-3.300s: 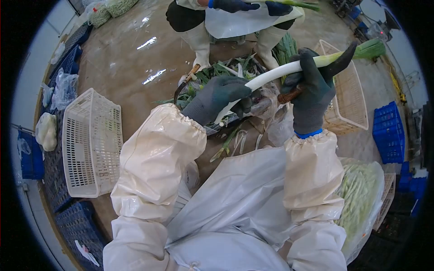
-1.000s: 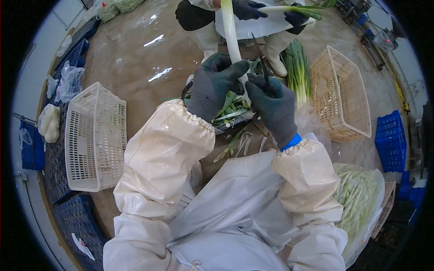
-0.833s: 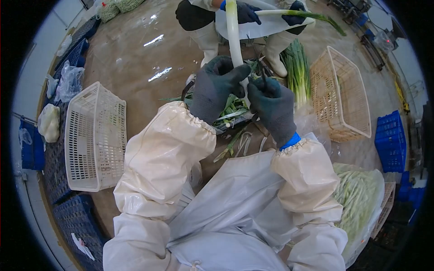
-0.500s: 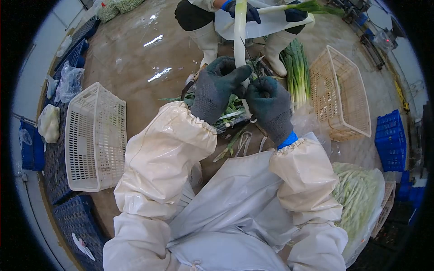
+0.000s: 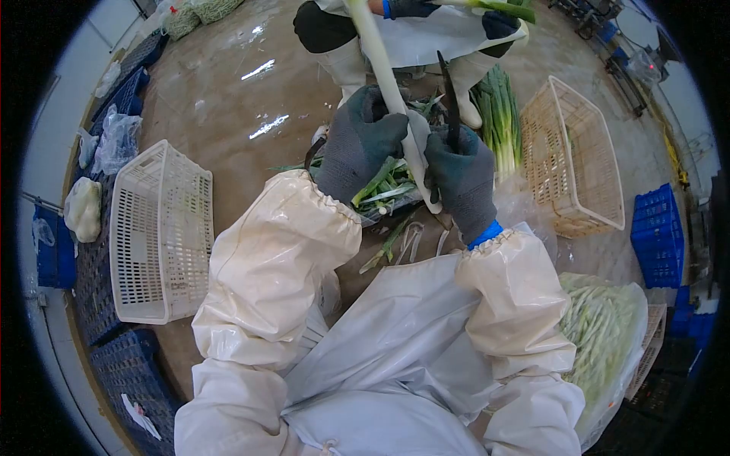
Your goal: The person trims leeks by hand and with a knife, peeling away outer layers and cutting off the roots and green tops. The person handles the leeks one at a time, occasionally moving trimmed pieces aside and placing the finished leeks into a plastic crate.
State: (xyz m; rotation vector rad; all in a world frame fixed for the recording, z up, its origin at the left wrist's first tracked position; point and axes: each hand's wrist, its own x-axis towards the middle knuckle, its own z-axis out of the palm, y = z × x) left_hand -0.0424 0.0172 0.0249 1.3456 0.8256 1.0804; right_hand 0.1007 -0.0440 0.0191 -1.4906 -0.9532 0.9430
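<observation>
A leek [image 5: 382,64] slants across the middle, its white shaft pointing up and away. My left hand [image 5: 359,144], in a dark grey-green glove, is closed around its lower part. My gloved right hand [image 5: 461,178] is closed on a knife [image 5: 449,102], whose dark blade points upward. The thumb side of that hand also touches a pale outer layer of the leek [image 5: 417,156], which seems to hang loose from the shaft. Beneath my hands lie green leek trimmings [image 5: 386,188], partly hidden.
Opposite me sits a person in white boots [image 5: 346,68], holding another leek [image 5: 509,9]. White crates [image 5: 141,235] [image 5: 574,156] stand left and right. Leeks [image 5: 498,125] lie beside the right crate. A plastic bag of pale-green stalks [image 5: 601,342] is at lower right; blue crates [image 5: 658,235] stand farther right.
The leek has tilted, its upper end swinging left. My right hand has moved slightly down and right, and the knife blade now stands more upright. A pale layer shows between my hands.
</observation>
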